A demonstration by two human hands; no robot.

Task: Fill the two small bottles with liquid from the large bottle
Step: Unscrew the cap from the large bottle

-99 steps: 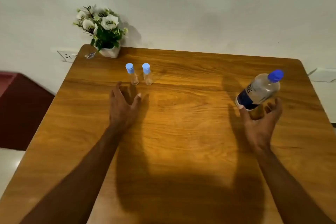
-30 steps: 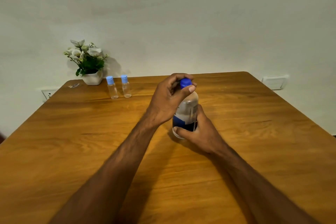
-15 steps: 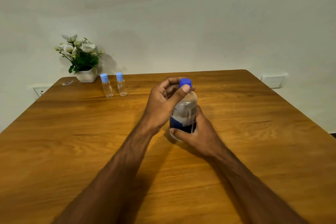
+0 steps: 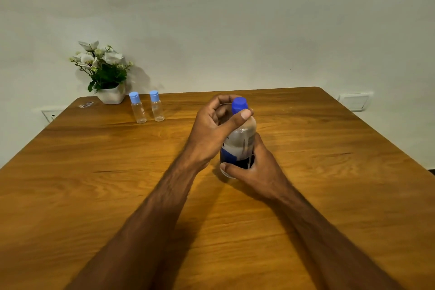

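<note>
The large clear bottle (image 4: 242,141) with a blue label stands upright at the middle of the wooden table (image 4: 94,172). My right hand (image 4: 256,169) wraps around its lower body from the right. My left hand (image 4: 211,129) curls around its neck, thumb and fingers pinching the dark blue cap (image 4: 239,103). Two small clear bottles, one (image 4: 138,108) to the left of the other (image 4: 157,106), stand capped in light blue at the far left of the table, well away from both hands.
A white pot of white flowers (image 4: 103,73) sits in the table's far left corner, just behind the small bottles. A small wrapper (image 4: 86,104) lies left of it. Wall sockets (image 4: 50,114) (image 4: 355,101) are behind the table edges.
Since 3.3 s ago the large bottle has come from the right side to the table's middle, and both hands have closed on it. Over the last second the grip on the cap looks unchanged.
</note>
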